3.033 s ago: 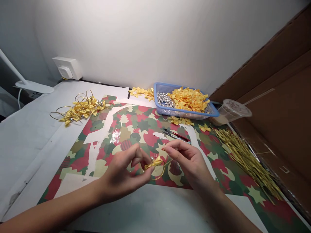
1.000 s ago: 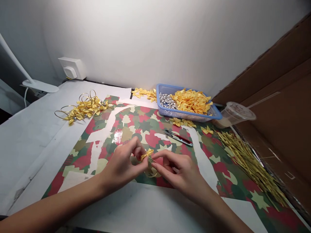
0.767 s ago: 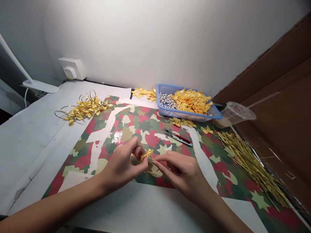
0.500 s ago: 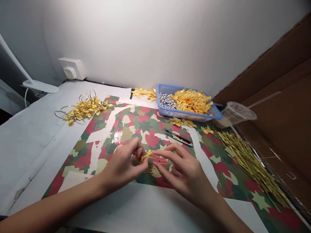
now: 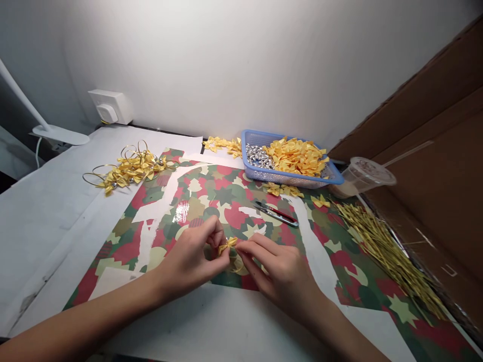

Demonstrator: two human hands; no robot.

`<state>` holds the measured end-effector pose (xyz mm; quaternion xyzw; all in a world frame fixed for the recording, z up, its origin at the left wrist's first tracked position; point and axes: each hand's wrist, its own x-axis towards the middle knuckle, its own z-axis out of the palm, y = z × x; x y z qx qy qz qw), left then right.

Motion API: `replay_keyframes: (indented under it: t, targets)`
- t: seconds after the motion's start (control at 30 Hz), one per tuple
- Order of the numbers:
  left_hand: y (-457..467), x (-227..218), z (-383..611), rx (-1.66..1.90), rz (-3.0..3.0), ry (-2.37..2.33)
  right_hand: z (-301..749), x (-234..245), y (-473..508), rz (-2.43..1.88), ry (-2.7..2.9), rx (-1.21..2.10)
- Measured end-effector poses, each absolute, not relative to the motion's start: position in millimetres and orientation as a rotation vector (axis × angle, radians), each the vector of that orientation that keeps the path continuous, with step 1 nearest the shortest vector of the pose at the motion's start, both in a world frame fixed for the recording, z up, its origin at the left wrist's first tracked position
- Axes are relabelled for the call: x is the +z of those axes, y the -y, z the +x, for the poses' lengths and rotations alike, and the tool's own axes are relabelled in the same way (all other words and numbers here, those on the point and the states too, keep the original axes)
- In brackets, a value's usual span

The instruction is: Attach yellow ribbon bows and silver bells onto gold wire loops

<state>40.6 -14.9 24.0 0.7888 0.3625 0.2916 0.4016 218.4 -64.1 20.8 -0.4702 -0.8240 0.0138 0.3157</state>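
Head view, and everything's happening at the fingers: one small yellow satin bow [image 5: 227,246] is pinched by the closed fingers [image 5: 216,237] of the left hand [image 5: 186,264], right at their tips. A thin gold wire loop [image 5: 237,265] is attached below the bow. The fingers [image 5: 252,249] of the right hand [image 5: 281,274] are brought in just beside it, though whether the wire is actually gripped can't be told.

Both hands are held over one camouflage-print paper sheet [image 5: 234,216], laid on a white-covered surface [image 5: 49,211]. Further out, one blue plastic basket [image 5: 242,148] is loaded with silver beads [image 5: 258,156] and yellow bows [image 5: 296,157]. One pair of red-handled snips [image 5: 275,215], one clear plastic cup [image 5: 362,175] and one bundle of gold wires [image 5: 385,256] are nearby. A heap of bow-and-wire pieces [image 5: 130,168] is seen on the left, by one wall socket [image 5: 107,113] and one lamp base [image 5: 60,134]. Brown cardboard [image 5: 426,120] is propped on the right.
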Motion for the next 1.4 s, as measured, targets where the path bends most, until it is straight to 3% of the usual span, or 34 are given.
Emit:
replay_keyframes:
  t: [1.07,1.4]
  targets:
    - [14.7,17.1,42.5,0.633,2.084,-0.859,218.6,18.5,56.5,-1.152,2.117,0.094]
    - [15.1,14.5,40.3,0.660,2.126,-0.828,222.7,18.3,57.0,-1.228,2.050,0.288]
